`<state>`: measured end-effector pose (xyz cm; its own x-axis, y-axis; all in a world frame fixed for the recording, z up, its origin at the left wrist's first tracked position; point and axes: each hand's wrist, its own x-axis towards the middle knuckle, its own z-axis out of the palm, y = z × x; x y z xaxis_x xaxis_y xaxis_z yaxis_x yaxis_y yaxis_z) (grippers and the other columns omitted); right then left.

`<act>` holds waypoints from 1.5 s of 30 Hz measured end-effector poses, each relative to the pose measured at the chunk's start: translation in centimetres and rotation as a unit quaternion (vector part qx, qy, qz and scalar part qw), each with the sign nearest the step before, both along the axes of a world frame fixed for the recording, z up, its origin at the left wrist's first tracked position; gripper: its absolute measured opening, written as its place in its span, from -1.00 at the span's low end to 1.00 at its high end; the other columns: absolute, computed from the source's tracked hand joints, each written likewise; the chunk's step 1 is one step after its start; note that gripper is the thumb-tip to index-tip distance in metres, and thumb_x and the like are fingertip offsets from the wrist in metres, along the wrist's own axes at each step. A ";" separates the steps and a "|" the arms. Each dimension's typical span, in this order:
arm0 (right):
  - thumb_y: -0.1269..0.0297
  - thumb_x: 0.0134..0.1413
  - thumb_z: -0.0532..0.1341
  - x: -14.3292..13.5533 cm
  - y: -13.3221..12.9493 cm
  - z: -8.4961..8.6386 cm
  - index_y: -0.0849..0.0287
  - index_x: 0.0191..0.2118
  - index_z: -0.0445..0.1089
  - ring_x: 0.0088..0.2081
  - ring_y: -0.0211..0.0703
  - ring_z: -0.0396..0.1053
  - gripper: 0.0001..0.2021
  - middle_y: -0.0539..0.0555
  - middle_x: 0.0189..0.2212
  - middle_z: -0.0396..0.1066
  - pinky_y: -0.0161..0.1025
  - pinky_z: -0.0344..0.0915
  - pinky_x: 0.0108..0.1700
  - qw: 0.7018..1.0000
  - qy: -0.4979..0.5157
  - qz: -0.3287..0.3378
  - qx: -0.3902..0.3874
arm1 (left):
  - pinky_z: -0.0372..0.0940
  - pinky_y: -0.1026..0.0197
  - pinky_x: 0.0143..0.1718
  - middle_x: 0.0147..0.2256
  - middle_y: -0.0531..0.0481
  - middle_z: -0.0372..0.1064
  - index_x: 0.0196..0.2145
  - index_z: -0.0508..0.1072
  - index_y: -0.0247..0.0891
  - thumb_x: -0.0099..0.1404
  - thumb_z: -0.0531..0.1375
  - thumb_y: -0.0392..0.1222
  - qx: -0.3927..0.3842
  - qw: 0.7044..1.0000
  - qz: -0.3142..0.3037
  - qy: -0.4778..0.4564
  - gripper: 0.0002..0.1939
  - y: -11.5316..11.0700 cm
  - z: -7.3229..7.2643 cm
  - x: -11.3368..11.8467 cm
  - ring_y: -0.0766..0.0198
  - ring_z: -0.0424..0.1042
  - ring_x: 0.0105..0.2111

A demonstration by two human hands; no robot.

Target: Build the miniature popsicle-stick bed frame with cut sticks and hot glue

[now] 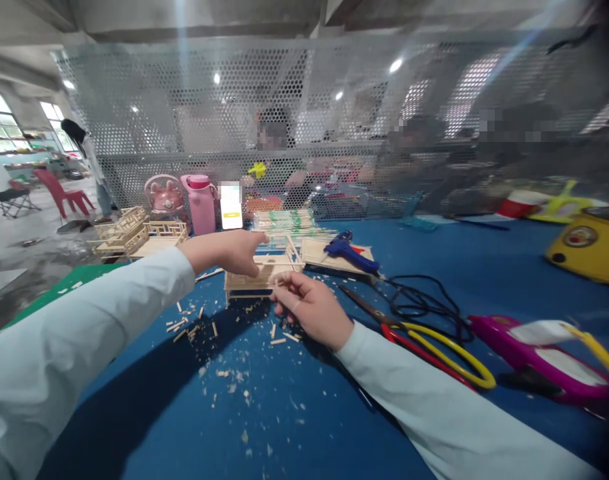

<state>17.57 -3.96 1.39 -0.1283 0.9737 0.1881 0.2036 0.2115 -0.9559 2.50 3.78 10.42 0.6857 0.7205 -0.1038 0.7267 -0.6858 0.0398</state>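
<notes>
A small model of thin wooden sticks (264, 275), with a flat floor and railings, stands on the blue tabletop. My left hand (234, 252) reaches over its back left side, index finger stretched out and thumb apart from it, hanging low over the model. Whether that hand touches the model I cannot tell. At the front right corner is my right hand (314, 307), its thumb and fingertips pinched together; anything between them is too small to name. Cut stick pieces (187, 330) and pale shavings lie scattered in front.
A blue glue gun (351, 252) lies on a wooden board to the right, near a black cord (429, 297) and yellow-and-red handled scissors (449, 357). Bundled sticks (284, 220), a phone (231, 205) and a pink bottle (201, 205) stand behind. More stick models (159, 240) are at left.
</notes>
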 end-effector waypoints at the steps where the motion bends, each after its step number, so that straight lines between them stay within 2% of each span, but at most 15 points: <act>1: 0.24 -0.12 0.17 0.0 0.1 0.0 0.17 -0.32 0.30 -0.55 -0.33 0.35 -0.82 -0.04 -0.52 0.31 -0.43 0.19 -0.62 1.000 0.014 -0.007 -0.007 | 0.22 0.19 -0.23 -0.19 -0.17 0.43 0.19 0.01 -0.35 0.01 0.17 -0.09 0.008 1.000 -0.004 0.000 -0.19 0.0 -0.1 0.1 0.10 0.39 -0.20; 4: 0.27 -0.18 0.21 0.1 0.5 -0.1 0.17 -0.30 0.32 -0.46 -0.26 0.40 -0.78 -0.02 -0.48 0.34 -0.42 0.24 -0.59 0.999 0.040 -0.030 -0.013 | 0.22 0.20 -0.23 -0.21 -0.17 0.44 0.19 0.00 -0.37 0.03 0.17 -0.08 0.021 0.999 -0.021 -0.016 -0.20 -0.1 -0.6 0.1 0.11 0.40 -0.20; 7: 0.28 -0.23 0.24 -0.1 0.9 -0.4 0.19 -0.41 0.34 -0.45 -0.27 0.38 -0.83 -0.01 -0.50 0.37 -0.36 0.33 -0.48 0.996 0.069 -0.054 0.009 | 0.23 0.21 -0.24 -0.23 -0.16 0.45 0.18 0.00 -0.38 0.03 0.16 -0.15 0.027 0.999 -0.028 -0.024 -0.22 -0.1 -1.1 0.1 0.13 0.41 -0.22; 9: 0.28 -0.26 0.25 -0.5 1.1 -0.7 0.20 -0.46 0.35 -0.45 -0.29 0.36 -0.85 -0.02 -0.51 0.37 -0.31 0.37 -0.38 0.993 0.098 -0.066 0.024 | 0.23 0.19 -0.22 -0.26 -0.15 0.45 0.18 0.01 -0.38 0.04 0.17 -0.12 0.026 0.999 -0.028 -0.027 -0.21 -0.1 -1.4 0.1 0.12 0.41 -0.22; 12: 0.28 -0.28 0.26 -1.1 1.2 -1.1 0.21 -0.39 0.38 -0.42 -0.25 0.37 -0.79 0.00 -0.49 0.41 -0.27 0.37 -0.36 0.989 0.124 -0.076 0.021 | 0.23 0.17 -0.19 -0.29 -0.17 0.45 0.17 0.06 -0.40 0.05 0.17 -0.04 0.025 0.998 -0.037 -0.040 -0.23 -0.4 -1.6 0.3 0.08 0.41 -0.21; 15: 0.29 -0.26 0.24 -1.5 1.1 -1.3 0.22 -0.30 0.40 -0.39 -0.22 0.38 -0.73 0.04 -0.45 0.44 -0.24 0.36 -0.34 0.990 0.111 -0.089 0.023 | 0.23 0.16 -0.21 -0.28 -0.18 0.45 0.15 0.10 -0.38 0.05 0.19 -0.11 0.030 0.998 -0.028 -0.046 -0.27 -0.7 -1.7 0.5 0.07 0.40 -0.22; 19: 0.30 -0.22 0.23 -1.2 1.1 -1.2 0.21 -0.39 0.40 -0.39 -0.22 0.37 -0.83 0.03 -0.46 0.45 -0.21 0.32 -0.23 0.990 0.052 -0.108 0.069 | 0.23 0.16 -0.24 -0.30 -0.18 0.45 0.14 0.12 -0.39 0.06 0.18 -0.21 0.042 0.997 -0.014 -0.066 -0.32 -0.7 -2.1 0.5 0.08 0.40 -0.23; 25: 0.24 -0.20 0.22 -1.0 1.2 -1.0 0.18 -0.47 0.29 -0.53 -0.31 0.27 -0.86 -0.01 -0.53 0.36 -0.32 0.29 -0.47 0.989 0.081 -0.105 0.065 | 0.23 0.25 -0.30 -0.30 -0.13 0.45 0.13 0.12 -0.38 0.05 0.16 -0.29 0.024 0.995 -0.026 -0.098 -0.34 -0.5 -2.5 0.1 0.19 0.41 -0.29; 31: 0.24 -0.17 0.19 -1.2 1.6 -1.5 0.21 -0.41 0.37 -0.56 -0.33 0.25 -0.83 0.01 -0.50 0.39 -0.32 0.33 -0.50 0.989 0.042 -0.124 0.070 | 0.21 0.26 -0.32 -0.35 -0.10 0.45 0.14 0.10 -0.42 0.09 0.12 -0.29 0.007 0.993 -0.040 -0.114 -0.37 -0.4 -2.7 0.0 0.22 0.40 -0.35; 36: 0.24 -0.12 0.17 -1.3 2.2 -1.9 0.21 -0.38 0.36 -0.61 -0.35 0.26 -0.83 0.01 -0.50 0.41 -0.37 0.31 -0.58 0.988 0.008 -0.133 0.075 | 0.19 0.28 -0.35 -0.31 -0.12 0.44 0.12 0.11 -0.39 0.12 0.11 -0.26 0.012 0.991 -0.058 -0.123 -0.40 -0.4 -2.7 -0.1 0.22 0.39 -0.33; 45: 0.32 -0.06 0.14 -1.4 2.5 -1.3 0.21 -0.34 0.41 -0.66 -0.36 0.32 -0.85 0.02 -0.50 0.45 -0.41 0.28 -0.60 0.985 -0.076 -0.135 0.074 | 0.18 0.26 -0.35 -0.26 -0.14 0.41 0.13 0.10 -0.34 0.12 0.14 -0.14 0.014 0.987 -0.071 -0.141 -0.37 0.1 -3.0 -0.5 0.21 0.38 -0.30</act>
